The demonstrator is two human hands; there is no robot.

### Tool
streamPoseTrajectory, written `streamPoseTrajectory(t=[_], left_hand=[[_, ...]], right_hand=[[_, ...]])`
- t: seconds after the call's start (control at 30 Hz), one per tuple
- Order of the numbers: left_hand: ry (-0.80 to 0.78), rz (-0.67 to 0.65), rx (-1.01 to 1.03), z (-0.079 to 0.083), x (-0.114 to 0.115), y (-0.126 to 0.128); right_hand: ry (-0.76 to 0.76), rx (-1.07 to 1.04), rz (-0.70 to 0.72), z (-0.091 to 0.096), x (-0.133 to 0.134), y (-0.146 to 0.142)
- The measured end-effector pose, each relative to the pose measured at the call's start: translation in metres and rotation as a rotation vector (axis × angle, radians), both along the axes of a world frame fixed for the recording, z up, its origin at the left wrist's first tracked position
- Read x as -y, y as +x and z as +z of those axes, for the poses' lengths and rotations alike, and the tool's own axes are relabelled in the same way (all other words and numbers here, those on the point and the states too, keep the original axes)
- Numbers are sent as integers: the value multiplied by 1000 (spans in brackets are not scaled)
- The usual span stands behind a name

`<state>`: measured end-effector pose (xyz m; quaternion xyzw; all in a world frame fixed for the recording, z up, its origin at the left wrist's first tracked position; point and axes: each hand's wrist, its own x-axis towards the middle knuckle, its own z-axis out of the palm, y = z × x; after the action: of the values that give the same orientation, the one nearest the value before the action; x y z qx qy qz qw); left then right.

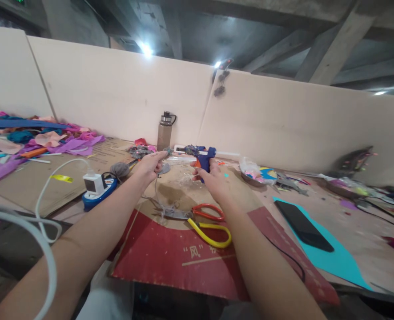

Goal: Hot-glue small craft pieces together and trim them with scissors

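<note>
My right hand [210,175] is wrapped round the handle of a blue hot glue gun [205,155], its nozzle pointing left. Opposite the nozzle, my left hand [152,165] pinches a small grey-green piece [167,151], too small to make out clearly. A thin grey strand of yarn [157,191] hangs below the left hand to the board. Under both hands lie scissors [210,222] with one red and one yellow handle, their blades partly under loose grey yarn. A ball of grey yarn [119,169] sits beside my left wrist.
A red and tan cardboard sheet [170,258] covers the table in front of me. A bottle [164,133] stands by the partition. At left are a blue power strip [98,198] and fabric scraps [50,140]; at right, a phone [303,224] and a filled bowl [255,178].
</note>
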<state>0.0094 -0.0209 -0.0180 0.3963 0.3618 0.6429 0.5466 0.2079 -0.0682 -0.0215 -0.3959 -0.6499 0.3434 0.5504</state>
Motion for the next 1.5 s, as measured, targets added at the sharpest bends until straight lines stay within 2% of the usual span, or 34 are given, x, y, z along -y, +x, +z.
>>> streamPoseTrajectory(t=[0.23, 0.43, 0.87, 1.5], left_hand=[[-16, -29, -63, 1, 4, 4], [-28, -5, -38, 2, 5, 5], [15, -45, -102, -1, 2, 6], [81, 38, -102, -7, -3, 7]], right_hand=[[127, 130, 48, 0, 8, -6], [156, 257, -8, -5, 3, -5], [239, 423, -117, -7, 2, -6], [278, 532, -206, -3, 9, -10]])
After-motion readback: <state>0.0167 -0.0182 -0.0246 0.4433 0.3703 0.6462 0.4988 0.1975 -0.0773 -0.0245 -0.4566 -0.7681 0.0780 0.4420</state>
